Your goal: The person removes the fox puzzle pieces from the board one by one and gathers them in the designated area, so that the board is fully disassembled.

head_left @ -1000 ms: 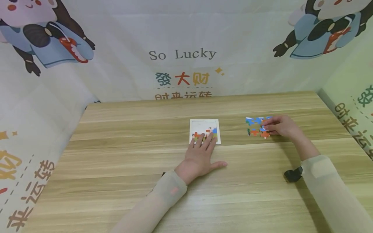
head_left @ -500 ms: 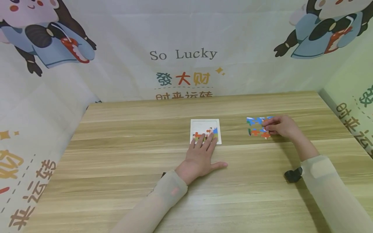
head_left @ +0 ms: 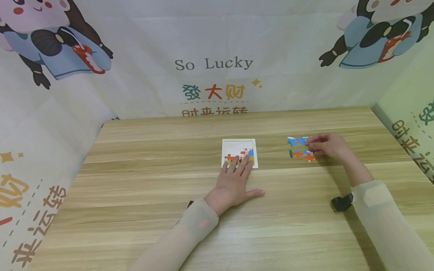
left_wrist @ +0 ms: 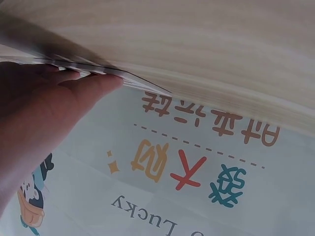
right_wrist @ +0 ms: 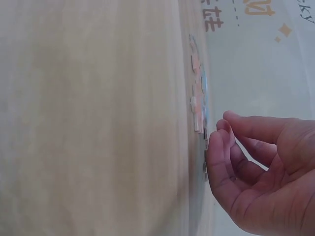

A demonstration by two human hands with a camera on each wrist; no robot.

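Observation:
In the head view, my left hand [head_left: 232, 186] lies flat with its fingers spread and thumb out to the side. Its fingertips rest on the lower part of a white puzzle frame [head_left: 239, 145], over the pieces in its bottom rows. The left wrist view shows the frame's edge [left_wrist: 147, 84] beside those fingers. My right hand [head_left: 330, 145] is at the right end of a group of loose jigsaw pieces [head_left: 296, 153], its thumb and fingertips drawn together and partly covering them. In the right wrist view the tips nearly meet; I cannot tell whether a piece is between them.
Both hands are over a wood-grain table [head_left: 135, 188]. A printed cloth backdrop [head_left: 142, 49] stands behind it and along both sides. The loose pieces lie to the right of the frame. A black wrist device [head_left: 341, 203] sticks out from the right sleeve.
My right fingers have shifted slightly up and right over the loose pieces, and the top right piece no longer shows past them. The left hand keeps its place on the frame.

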